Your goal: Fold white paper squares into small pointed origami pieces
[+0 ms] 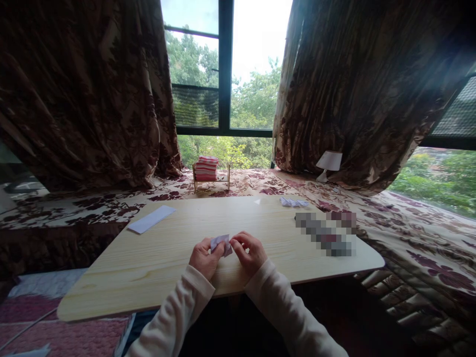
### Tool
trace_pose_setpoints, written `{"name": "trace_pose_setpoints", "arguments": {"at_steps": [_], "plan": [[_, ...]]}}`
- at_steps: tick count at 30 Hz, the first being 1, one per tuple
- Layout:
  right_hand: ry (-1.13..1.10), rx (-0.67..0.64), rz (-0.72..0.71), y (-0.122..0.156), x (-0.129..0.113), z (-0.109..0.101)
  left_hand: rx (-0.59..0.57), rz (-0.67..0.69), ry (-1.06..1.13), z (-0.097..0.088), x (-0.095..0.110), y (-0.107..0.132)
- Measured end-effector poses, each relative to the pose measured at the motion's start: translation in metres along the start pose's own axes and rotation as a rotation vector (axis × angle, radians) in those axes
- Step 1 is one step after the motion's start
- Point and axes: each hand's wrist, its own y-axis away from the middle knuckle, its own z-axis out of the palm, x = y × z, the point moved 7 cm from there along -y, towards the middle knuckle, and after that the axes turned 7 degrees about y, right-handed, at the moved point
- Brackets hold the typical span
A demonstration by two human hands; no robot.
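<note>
A small folded piece of pale lilac paper (pixel 220 243) is pinched between both my hands just above the light wooden table (pixel 156 263). My left hand (pixel 203 257) grips its left side with thumb and fingers closed. My right hand (pixel 250 251) grips its right side, fingers curled. Both arms wear cream sleeves and come in from the bottom of the view.
A long folded white paper strip (pixel 151 218) lies at the table's far left. A crumpled pale paper (pixel 293 202) sits at the far right edge. Beyond stand a tiny wooden bed with striped bedding (pixel 209 173), a small white lamp (pixel 327 162), brown floral curtains (pixel 89 89) and a window.
</note>
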Motion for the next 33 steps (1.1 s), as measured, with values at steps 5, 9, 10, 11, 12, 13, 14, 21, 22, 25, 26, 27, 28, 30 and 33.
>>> {"name": "trace_pose_setpoints", "arguments": {"at_steps": [5, 9, 10, 11, 12, 13, 14, 21, 22, 25, 26, 27, 28, 30, 33], "plan": [[0.005, -0.016, 0.019, 0.001, 0.006, 0.005, -0.016, 0.036, -0.024, 0.000, 0.006, 0.001], [-0.016, -0.032, 0.041, 0.001, 0.008, 0.007, -0.031, 0.065, -0.047, 0.001, 0.007, 0.002], [-0.021, -0.034, 0.045, 0.001, 0.008, 0.007, -0.039, 0.074, -0.049, 0.001, 0.008, 0.002], [-0.025, -0.037, 0.046, 0.001, 0.009, 0.008, -0.045, 0.081, -0.049, 0.001, 0.008, 0.002], [-0.026, -0.038, 0.044, 0.001, 0.009, 0.008, -0.052, 0.086, -0.048, 0.002, 0.008, 0.002], [-0.025, -0.039, 0.039, 0.001, 0.009, 0.008, -0.059, 0.087, -0.048, 0.002, 0.008, 0.002], [-0.022, -0.039, 0.031, 0.002, 0.009, 0.008, -0.065, 0.083, -0.045, 0.003, 0.008, 0.002], [0.007, -0.028, -0.014, 0.001, 0.002, 0.005, -0.033, -0.058, 0.102, 0.002, -0.007, -0.002], [0.009, -0.037, -0.006, 0.001, 0.002, 0.005, -0.028, -0.059, 0.105, 0.001, -0.008, -0.003], [0.010, -0.062, 0.023, 0.002, 0.002, 0.008, -0.036, -0.043, 0.103, 0.001, -0.011, -0.003], [0.009, -0.066, 0.027, 0.002, 0.002, 0.009, -0.040, -0.041, 0.105, 0.001, -0.012, -0.003], [0.008, -0.067, 0.030, 0.002, 0.003, 0.010, -0.043, -0.038, 0.104, 0.001, -0.012, -0.002], [0.008, -0.067, 0.029, 0.002, 0.004, 0.010, -0.045, -0.032, 0.101, 0.001, -0.012, -0.002], [0.013, -0.066, 0.020, 0.003, 0.004, 0.011, -0.049, -0.015, 0.085, 0.001, -0.010, -0.002], [0.012, -0.067, 0.008, 0.003, 0.003, 0.011, -0.061, 0.034, 0.023, 0.003, -0.002, -0.001]]}}
